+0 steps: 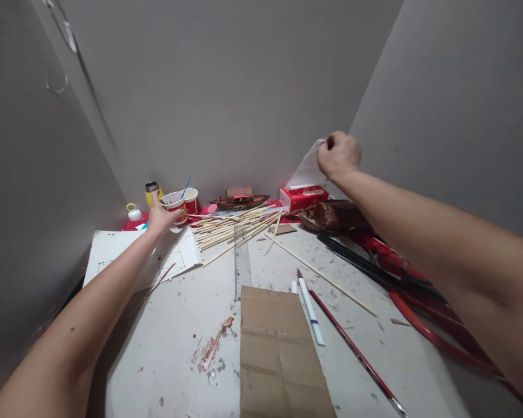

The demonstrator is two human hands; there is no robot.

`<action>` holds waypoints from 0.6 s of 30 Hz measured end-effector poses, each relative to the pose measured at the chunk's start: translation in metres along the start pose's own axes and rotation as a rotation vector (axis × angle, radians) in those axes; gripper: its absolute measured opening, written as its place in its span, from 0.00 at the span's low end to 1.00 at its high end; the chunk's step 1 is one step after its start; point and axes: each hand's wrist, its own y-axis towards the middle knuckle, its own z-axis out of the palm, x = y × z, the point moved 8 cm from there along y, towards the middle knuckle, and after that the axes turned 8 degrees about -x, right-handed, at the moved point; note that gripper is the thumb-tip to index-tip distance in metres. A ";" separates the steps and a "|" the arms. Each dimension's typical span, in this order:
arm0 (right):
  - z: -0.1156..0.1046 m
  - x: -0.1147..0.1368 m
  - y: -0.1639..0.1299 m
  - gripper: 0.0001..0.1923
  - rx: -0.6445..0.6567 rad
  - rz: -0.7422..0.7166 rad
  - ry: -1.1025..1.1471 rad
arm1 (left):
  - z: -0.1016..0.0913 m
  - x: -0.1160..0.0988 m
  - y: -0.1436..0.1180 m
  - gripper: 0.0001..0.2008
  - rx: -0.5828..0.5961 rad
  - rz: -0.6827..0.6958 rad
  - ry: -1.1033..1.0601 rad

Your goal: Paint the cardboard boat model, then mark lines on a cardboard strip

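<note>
At the back left of the table, my left hand (160, 218) is closed around a paper cup (174, 201) with a white rim and red side. A second paper cup (191, 200) stands just behind it, and a thin blue stick shows at the rims. On the right, my right hand (340, 154) is raised and pinches a white tissue (310, 167). The tissue stretches up from a red tissue box (304, 198) by the back wall. My right fingertips are partly hidden by the hand itself.
Several thin wooden sticks (239, 226) lie near a model boat (239, 200). A yellow flask (152, 193) stands behind my left hand. Cardboard (281, 348), a clear ruler (243, 261), a paintbrush (357, 354), a white pen (311, 310) and a drawing sheet (174, 255) cover parts of the table.
</note>
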 end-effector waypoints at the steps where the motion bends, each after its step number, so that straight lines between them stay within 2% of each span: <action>1: -0.005 0.001 0.003 0.12 -0.042 0.025 0.035 | 0.004 0.001 0.000 0.52 0.014 -0.006 0.030; 6: -0.025 0.013 0.011 0.12 -0.196 0.078 0.182 | 0.022 0.004 -0.001 0.52 0.067 -0.003 0.114; 9: -0.030 0.021 0.005 0.12 -0.241 0.057 0.278 | 0.027 0.004 -0.001 0.52 0.094 0.011 0.158; 12: -0.030 0.029 -0.010 0.09 -0.222 -0.001 0.370 | 0.027 0.005 0.000 0.52 0.109 0.018 0.193; 18: -0.023 0.048 -0.057 0.08 -0.083 -0.125 0.482 | 0.021 0.021 0.008 0.50 0.116 -0.030 0.232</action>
